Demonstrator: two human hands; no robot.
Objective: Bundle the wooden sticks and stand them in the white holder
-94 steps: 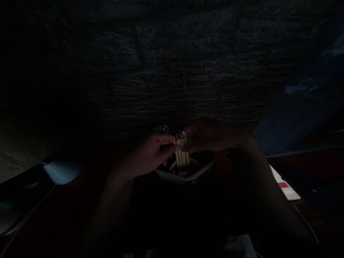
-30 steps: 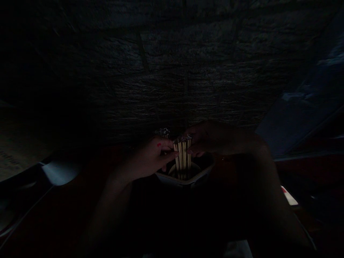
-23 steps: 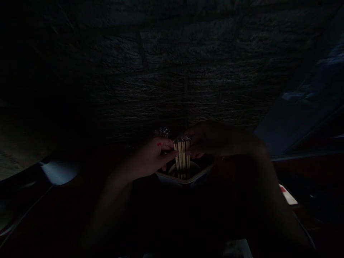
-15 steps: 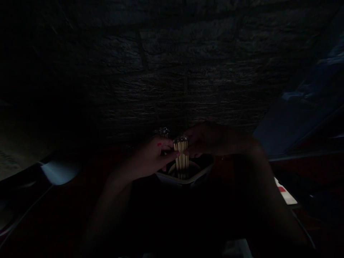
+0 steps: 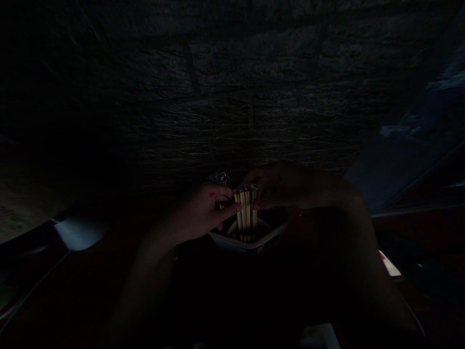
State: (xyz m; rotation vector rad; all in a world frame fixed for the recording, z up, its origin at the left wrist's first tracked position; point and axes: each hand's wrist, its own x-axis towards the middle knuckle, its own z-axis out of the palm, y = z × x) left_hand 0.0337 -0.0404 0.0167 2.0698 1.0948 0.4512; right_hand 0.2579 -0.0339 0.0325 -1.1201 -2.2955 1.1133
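The scene is very dark. A small bundle of pale thin sticks (image 5: pixel 246 213) with shiny silvery tips stands upright over a pale-rimmed container (image 5: pixel 250 242). My left hand (image 5: pixel 201 213), with a red-painted nail, pinches the bundle from the left. My right hand (image 5: pixel 286 186) grips the tops of the sticks from the right, fingers closed. A second glinting silvery tip (image 5: pixel 219 178) shows just behind my left hand.
A dark stone or brick wall (image 5: pixel 232 97) fills the upper view. A pale shape (image 5: pixel 78 232) lies at the left, a white card with a red mark (image 5: pixel 388 264) at the right, and bluish fabric (image 5: pixel 407 150) at the far right.
The hands have stayed on the stick bundle, shifting it only slightly above the container. The view drifts a little; nothing was let go.
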